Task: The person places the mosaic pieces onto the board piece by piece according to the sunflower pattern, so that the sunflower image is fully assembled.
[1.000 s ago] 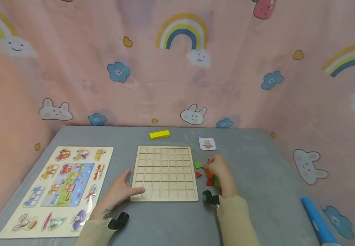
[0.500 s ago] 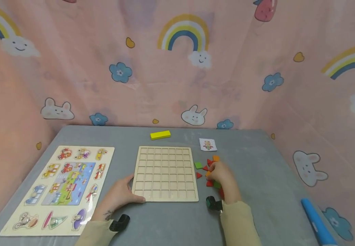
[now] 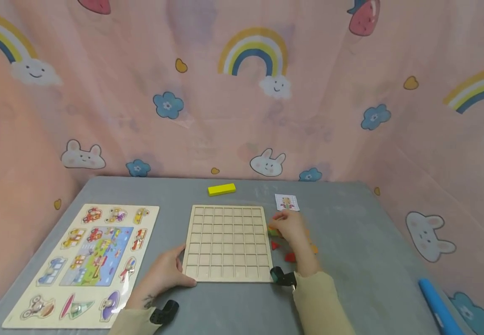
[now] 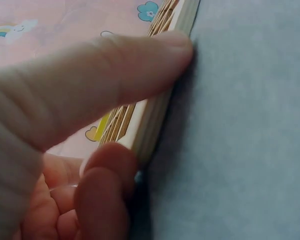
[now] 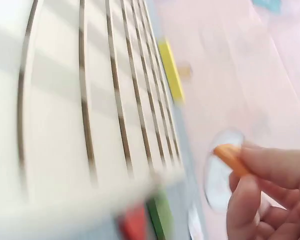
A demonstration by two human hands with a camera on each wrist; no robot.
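Observation:
A pale wooden grid board [image 3: 227, 244] lies flat on the grey table. My left hand [image 3: 162, 274] grips its near left corner. In the left wrist view, the thumb lies along the board's edge [image 4: 151, 122] and curled fingers touch the corner. Past the board's right side, my right hand [image 3: 290, 229] pinches a small orange piece [image 5: 231, 158] between thumb and fingers, held up above the table. Under and around that hand lie loose red pieces [image 3: 290, 257], a green piece [image 5: 160, 215] and orange ones, some partly hidden by the hand and forearm.
A small printed card [image 3: 287, 202] lies behind the right hand. Beyond the board sits a yellow block [image 3: 221, 189]. A vehicle picture puzzle [image 3: 57, 253] covers the table's left side. At the right front edge is a blue, rod-like object [image 3: 439, 307]. A patterned cloth hangs behind.
My right hand has moved from among the loose pieces toward the board's right edge, with an orange piece now in its fingers. The left hand stays at the board's corner.

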